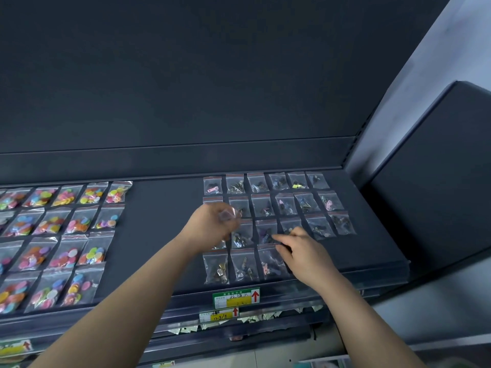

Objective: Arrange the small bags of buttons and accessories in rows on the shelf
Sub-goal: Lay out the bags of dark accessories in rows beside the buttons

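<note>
Over the shelf (164,235), the left hand (212,224) is pinching a blurred clear bag (225,214). The right hand (300,252) is pressing fairly straight fingers on a front-row bag (269,261). Three accessory rows (287,203) are lying seemingly full, the fourth looking half laid. The button bags (58,235) are sitting arranged.

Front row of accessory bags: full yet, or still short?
Short. The front row shows three bags, the back row six; bare shelf lies to its right, past the right hand.

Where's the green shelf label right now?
Head view: the green shelf label sits on the shelf's front edge, right of centre, directly below the front row of accessory bags.
</note>
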{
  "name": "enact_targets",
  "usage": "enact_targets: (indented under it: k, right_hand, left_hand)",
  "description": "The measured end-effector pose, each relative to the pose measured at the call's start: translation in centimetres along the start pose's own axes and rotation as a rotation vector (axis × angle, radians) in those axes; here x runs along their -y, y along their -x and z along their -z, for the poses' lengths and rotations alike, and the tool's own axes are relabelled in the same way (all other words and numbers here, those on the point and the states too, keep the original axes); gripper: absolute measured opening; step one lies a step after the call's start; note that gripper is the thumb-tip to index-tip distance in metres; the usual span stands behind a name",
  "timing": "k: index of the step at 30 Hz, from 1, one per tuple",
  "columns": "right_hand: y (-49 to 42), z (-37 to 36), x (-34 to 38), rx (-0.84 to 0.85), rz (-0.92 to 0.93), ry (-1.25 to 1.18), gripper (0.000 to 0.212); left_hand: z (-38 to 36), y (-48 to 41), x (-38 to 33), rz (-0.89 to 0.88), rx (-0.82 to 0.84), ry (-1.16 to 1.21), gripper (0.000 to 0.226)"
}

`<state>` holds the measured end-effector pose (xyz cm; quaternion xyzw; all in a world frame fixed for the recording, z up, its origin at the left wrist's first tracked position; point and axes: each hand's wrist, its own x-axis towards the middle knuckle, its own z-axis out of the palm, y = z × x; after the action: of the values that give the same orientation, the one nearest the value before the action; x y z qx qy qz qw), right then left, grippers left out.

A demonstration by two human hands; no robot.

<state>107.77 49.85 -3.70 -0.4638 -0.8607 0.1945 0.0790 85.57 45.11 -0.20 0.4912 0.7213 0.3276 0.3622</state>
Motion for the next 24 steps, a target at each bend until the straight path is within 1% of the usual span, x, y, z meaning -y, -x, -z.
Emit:
enact_targets:
  k: [2, 4, 6, 8, 9, 11, 13, 15, 18, 21, 23, 24]
  right_hand:
    - [-0.2, 0.1, 0.1, 0.015, -0.002, 0.023, 0.036]
    - [-0.1, 0.4, 0.4, 0.0, -0.003, -0.027, 0.037]
    - [0.3, 1.0, 1.1, -0.047, -0.008, -0.182, 0.034]
    - [0.8, 1.8, 2.2, -0.074, -0.037, -0.461, 0.023]
    - [1.0, 2.2, 2.8, -0.059, -0.057, -0.608, 0.017]
    - [1.3, 2.8, 3.7, -0.005, -0.103, -0.806, 0.014]
    - [1.5, 2.9, 4.0, 0.048, -0.131, -0.916, 0.018]
    - [1.5, 2.9, 4.0, 0.061, -0.133, -0.946, 0.018]
    - [1.7, 3.0, 3.3, 0.027, -0.142, -0.965, 0.01]
    - [2.0, 3.8, 2.0, -0.025, -0.192, -1.094, 0.004]
    - [2.2, 4.3, 1.3, -0.044, -0.199, -1.146, 0.003]
    - [2.3, 4.5, 1.0, -0.043, -0.188, -1.142, 0.002]
  left_hand:
    - [0.3, 0.9, -0.4, 0.151, 0.006, 0.469, 0.022]
    - [0.3, 1.7, -0.8, 0.247, 0.059, 0.825, 0.02]
    - [0.1, 2.5, -1.3, 0.285, 0.104, 1.059, 0.021]
    - [-0.4, 3.2, -1.6, 0.278, 0.119, 1.214, 0.021]
    - [-0.8, 3.5, -1.8, 0.269, 0.11, 1.261, 0.021]
    - [-1.7, 4.0, -2.1, 0.252, 0.086, 1.31, 0.022]
    - [-2.6, 4.4, -2.5, 0.224, 0.099, 1.326, 0.024]
    - [-3.3, 4.6, -2.9, 0.207, 0.118, 1.329, 0.024]
    - [-4.0, 4.8, -3.3, 0.2, 0.132, 1.313, 0.025]
    - [-4.3, 4.9, -3.2, 0.216, 0.112, 1.268, 0.028]
    - [-4.5, 5.2, -3.3, 0.227, 0.136, 1.196, 0.025]
    - [-4.7, 5.3, -3.5, 0.229, 0.167, 1.122, 0.023]
